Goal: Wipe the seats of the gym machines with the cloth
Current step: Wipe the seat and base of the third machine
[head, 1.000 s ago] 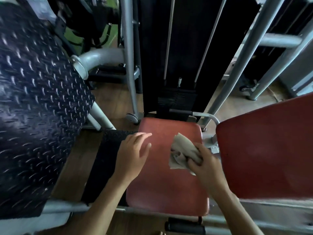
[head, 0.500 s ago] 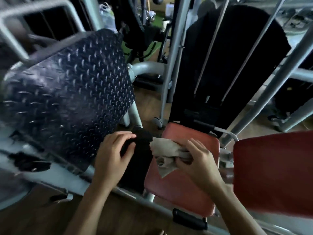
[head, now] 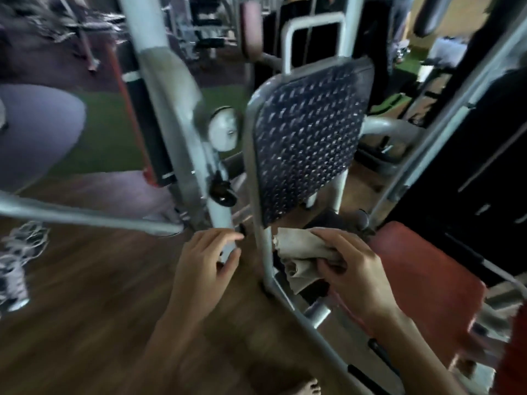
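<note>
Just left of the red padded seat (head: 422, 280), the right hand (head: 356, 269) pinches the crumpled beige cloth (head: 302, 248) beside the grey steel frame tube (head: 263, 252), the left hand (head: 205, 263) loosely spread and empty, so a hurried swing could snag cloth or knuckles on that tube.

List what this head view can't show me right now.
Head view only:
- Seat: left part hidden behind right hand and cloth.
- Cloth: part buried in that hand.
- Left hand: motion blur hides whether it grips the post.
- Background machines: smeared by blur.
</note>
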Demonstrator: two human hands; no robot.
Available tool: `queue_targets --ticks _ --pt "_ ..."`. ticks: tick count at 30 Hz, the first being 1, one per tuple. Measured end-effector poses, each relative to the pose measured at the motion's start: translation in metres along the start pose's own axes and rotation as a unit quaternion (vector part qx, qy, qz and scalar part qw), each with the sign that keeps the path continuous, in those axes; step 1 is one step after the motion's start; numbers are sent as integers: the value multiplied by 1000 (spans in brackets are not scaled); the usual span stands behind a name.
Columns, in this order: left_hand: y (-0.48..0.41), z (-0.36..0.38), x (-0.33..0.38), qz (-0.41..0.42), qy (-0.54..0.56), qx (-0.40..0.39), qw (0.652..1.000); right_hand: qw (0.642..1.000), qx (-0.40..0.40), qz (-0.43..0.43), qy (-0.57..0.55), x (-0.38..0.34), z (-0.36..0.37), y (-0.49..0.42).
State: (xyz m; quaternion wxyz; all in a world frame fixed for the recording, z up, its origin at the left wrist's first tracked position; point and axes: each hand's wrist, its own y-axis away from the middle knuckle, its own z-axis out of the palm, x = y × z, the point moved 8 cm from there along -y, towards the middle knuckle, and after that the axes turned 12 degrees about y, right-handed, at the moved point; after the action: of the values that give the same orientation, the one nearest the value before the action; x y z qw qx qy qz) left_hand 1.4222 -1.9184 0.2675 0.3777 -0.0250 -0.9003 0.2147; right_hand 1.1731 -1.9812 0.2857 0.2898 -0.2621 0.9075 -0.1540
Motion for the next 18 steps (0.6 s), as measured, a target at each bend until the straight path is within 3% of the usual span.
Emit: queue_targets --ticks 11,18 --pt "184 -238 -77 -124 -81 173 974 987 -100 -114 -48 -212 107 6" --pt "215 -318 -138 -209 -98 244 942 973 -133 -182 -56 -312 175 -39"
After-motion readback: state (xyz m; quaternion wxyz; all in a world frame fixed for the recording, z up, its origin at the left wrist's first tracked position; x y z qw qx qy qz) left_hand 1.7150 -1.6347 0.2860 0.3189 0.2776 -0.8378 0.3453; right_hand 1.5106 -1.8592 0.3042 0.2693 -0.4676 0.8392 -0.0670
